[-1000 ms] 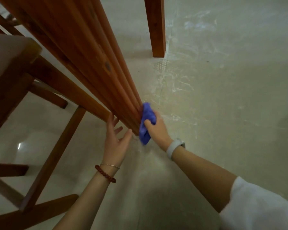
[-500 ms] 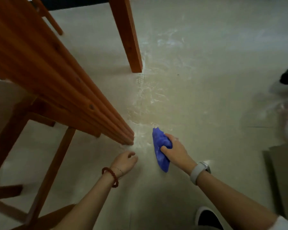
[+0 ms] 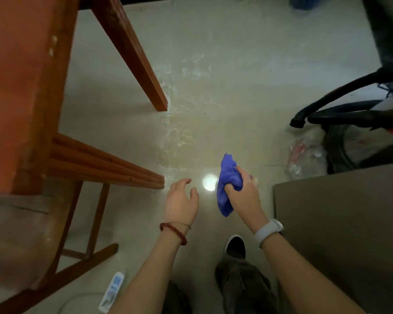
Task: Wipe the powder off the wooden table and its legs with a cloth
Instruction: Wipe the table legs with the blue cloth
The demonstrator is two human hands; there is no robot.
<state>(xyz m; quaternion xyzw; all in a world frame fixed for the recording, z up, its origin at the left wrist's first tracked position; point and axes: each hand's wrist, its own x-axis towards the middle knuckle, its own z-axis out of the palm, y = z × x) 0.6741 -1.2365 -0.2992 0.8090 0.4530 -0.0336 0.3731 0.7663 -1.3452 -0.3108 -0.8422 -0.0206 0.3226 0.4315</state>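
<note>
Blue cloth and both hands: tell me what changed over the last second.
The right hand drew the crumpled blue cloth off the foot of the reddish wooden table leg; the left hand let go of that leg. Both now hang clear above the floor. The grip on the cloth is unchanged.

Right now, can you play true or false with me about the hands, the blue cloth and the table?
1. The right hand grips the blue cloth. True.
2. The cloth is pressed against the near table leg. False: it is held in the air, away from the leg, over the floor.
3. The left hand holds a spray bottle. False: it holds nothing, its fingers loosely curled.
4. White powder lies on the floor near the feet of the table legs. True.
5. The left wrist wears a red bead bracelet. True.
6. The far table leg is painted blue. False: it is reddish-brown wood.
</note>
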